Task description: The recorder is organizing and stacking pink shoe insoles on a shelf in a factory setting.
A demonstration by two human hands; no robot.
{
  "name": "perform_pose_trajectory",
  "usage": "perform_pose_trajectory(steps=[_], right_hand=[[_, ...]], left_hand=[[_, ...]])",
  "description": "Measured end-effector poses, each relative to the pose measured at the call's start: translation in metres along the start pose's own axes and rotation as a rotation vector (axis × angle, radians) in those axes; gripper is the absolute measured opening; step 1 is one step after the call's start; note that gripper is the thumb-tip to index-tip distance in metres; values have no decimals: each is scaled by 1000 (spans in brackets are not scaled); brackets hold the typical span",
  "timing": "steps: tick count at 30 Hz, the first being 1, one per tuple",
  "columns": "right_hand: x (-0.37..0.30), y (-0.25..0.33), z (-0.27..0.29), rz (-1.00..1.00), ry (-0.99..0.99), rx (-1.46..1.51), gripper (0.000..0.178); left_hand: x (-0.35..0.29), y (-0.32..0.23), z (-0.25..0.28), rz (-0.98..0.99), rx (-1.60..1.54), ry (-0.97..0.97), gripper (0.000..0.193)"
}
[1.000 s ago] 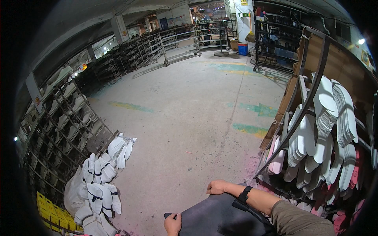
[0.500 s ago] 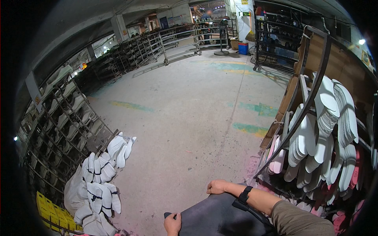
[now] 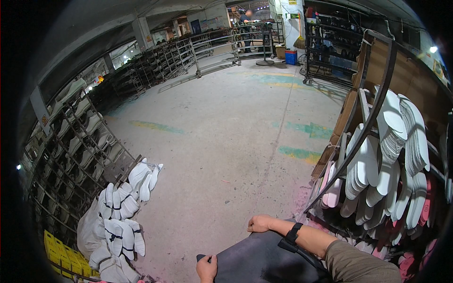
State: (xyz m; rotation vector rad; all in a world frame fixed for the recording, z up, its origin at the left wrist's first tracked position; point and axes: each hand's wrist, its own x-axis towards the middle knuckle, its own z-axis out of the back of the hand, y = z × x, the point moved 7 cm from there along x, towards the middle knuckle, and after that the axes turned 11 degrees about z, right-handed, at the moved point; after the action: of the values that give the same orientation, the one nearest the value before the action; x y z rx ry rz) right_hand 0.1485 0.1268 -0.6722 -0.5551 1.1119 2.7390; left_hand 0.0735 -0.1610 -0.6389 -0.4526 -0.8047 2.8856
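Note:
A dark grey cloth point(image 3: 243, 257), which looks like an apron, is spread over my lap at the bottom of the view. My left hand point(image 3: 206, 268) is closed at its left edge, with the thumb up and a bit of dark cloth showing beyond the fingers. At the far edge of the cloth lies my right hand point(image 3: 260, 223), fingers curled downward and closed; what is inside them, if anything, is hidden. A black strap with a small device point(image 3: 294, 233) circles my right wrist.
White shoe insoles point(image 3: 362, 162) hang in stacks on a metal rack at right. Bundles of strapped white pieces point(image 3: 123, 236) lie on the floor at left, by a yellow crate point(image 3: 66, 254) and a shoe rack point(image 3: 78, 146). Metal railed carts point(image 3: 214, 49) stand far ahead.
My hands and the cloth keep their places. Far back, a person behind the carts has shifted slightly to the left.

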Motion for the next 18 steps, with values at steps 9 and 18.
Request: perform_pose_trajectory(steps=[9, 18], right_hand=[[1, -1, -1, 0, -11, -7, 42], [3, -4, -3, 17, -20, -11, 42]], left_hand=[[5, 7, -4, 2, 5, -5, 35], [5, 8, -4, -12, 1, -11, 35]])
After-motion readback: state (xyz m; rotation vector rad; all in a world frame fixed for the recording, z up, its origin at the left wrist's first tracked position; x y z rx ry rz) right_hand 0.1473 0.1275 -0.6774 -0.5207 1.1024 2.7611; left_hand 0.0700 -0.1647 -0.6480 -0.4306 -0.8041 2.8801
